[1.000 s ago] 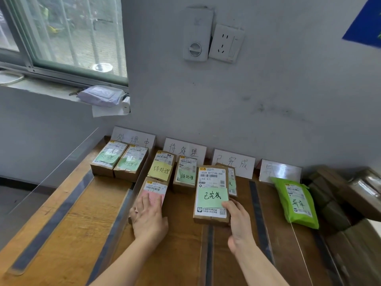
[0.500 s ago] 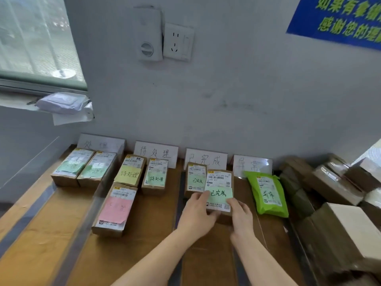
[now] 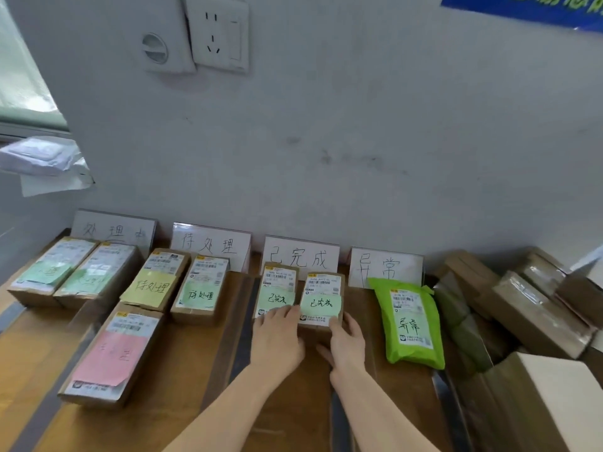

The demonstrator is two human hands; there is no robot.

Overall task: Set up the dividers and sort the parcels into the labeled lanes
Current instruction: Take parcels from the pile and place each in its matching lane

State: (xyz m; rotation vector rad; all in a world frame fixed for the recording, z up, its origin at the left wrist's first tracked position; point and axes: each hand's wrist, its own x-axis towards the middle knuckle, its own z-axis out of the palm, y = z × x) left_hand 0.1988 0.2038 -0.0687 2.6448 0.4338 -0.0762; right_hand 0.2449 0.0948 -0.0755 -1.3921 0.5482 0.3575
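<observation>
A: Parcel (image 3: 321, 300) w/ green note, where vs hands?
B: Right hand (image 3: 347, 342) flat-fingered on near-right corner; left hand (image 3: 277, 342) flat at near-left. Parcel just far of both, long axis near-far, below third sign (image 3: 300, 256).

Scuffed grey wall (image 3: 375, 141), white socket (image 3: 219, 32)

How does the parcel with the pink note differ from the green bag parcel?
The parcel with the pink note is a brown cardboard box; the green bag parcel is a soft plastic pouch. The box lies on the left side, the bag on the right. Both lie flat with labels up.
</observation>
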